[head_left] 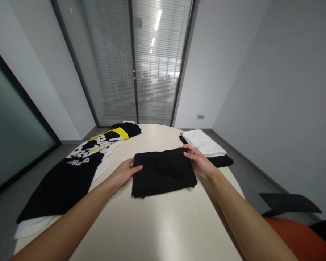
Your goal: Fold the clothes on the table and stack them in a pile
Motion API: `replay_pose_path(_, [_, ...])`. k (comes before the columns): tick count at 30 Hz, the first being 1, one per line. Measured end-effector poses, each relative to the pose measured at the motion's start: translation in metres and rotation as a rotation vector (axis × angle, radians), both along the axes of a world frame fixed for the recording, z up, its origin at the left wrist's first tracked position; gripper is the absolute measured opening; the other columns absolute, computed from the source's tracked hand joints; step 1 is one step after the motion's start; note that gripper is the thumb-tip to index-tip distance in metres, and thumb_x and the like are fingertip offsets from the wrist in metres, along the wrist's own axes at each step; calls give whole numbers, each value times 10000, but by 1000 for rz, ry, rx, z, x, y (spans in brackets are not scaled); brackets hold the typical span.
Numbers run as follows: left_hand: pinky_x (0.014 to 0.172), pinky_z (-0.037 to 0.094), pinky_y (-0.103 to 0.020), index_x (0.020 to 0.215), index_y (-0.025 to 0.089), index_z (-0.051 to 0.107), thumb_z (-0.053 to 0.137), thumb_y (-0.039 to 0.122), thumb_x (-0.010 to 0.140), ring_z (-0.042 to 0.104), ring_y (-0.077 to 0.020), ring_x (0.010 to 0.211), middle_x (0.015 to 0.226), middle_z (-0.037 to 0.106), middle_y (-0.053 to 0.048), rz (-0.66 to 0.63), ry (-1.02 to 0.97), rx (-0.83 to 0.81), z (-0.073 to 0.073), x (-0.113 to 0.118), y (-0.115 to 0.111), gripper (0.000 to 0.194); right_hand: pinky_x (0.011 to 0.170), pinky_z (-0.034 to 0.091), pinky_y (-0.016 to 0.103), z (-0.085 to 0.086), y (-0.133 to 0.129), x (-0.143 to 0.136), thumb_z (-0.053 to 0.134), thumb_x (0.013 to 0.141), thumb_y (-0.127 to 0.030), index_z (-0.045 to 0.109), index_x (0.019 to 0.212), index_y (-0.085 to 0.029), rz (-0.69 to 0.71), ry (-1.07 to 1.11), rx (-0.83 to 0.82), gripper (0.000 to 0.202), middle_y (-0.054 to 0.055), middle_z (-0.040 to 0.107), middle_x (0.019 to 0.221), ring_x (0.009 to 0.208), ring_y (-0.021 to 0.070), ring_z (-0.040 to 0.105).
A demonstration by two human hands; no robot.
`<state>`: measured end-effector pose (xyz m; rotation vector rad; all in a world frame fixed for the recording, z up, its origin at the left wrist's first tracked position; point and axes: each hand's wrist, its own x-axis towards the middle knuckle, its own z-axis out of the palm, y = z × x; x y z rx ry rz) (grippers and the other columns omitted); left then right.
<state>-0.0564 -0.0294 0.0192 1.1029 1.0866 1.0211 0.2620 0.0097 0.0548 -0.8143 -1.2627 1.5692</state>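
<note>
A black garment (163,173), folded into a neat rectangle, is at the middle of the table, held between my two hands. At its left edge my left hand (124,172) pinches the cloth, thumb on top and fingers curled at the side. My right hand (199,160) grips the upper right corner the same way, with the thumb over the fabric. The folded cloth is slightly tilted; whether its underside touches the table I cannot tell.
Black, white and yellow printed shirts (78,163) lie spread along the table's (163,224) left side. A folded white garment (202,142) rests on black cloth (221,161) at the right edge. An orange chair (299,235) stands at the lower right, before the wall.
</note>
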Motion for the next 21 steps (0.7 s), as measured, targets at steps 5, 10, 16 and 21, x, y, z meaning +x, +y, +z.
replay_pose_path(5, [1055,468,-405,1196,152,636,835,375,714,670,-278,1129,1221,712,-129,55,-90,107,3,6,-4,567,639,506,214,-11,9,10,812,768,-293,612,1156,-266,-3,-58,-116,437,-30,660,840,697,110,626])
replay_pose_path(10, [971,531,-402,1287,216,548,785,425,779,703,-256,1051,1150,738,-84,68,-127,92,1,10,-6,598,701,526,267,-20,14,13,772,803,-399,578,1285,-256,-70,-308,-143,539,-6,650,890,730,122,619])
replay_pose_path(16, [1011,511,-392,1238,216,556,760,431,792,649,-265,1154,1246,691,-81,89,-133,187,6,15,-8,536,1111,381,481,-9,5,-2,679,861,-481,568,1306,-230,-307,-832,604,524,118,602,1337,1267,273,539])
replay_pose_path(21, [1061,476,-410,1214,209,563,773,440,773,619,-277,1195,1262,676,-86,103,-129,228,7,18,-9,541,1156,318,507,23,-3,-34,569,941,-499,575,1339,-206,-227,-1051,955,495,130,610,1362,1352,299,477])
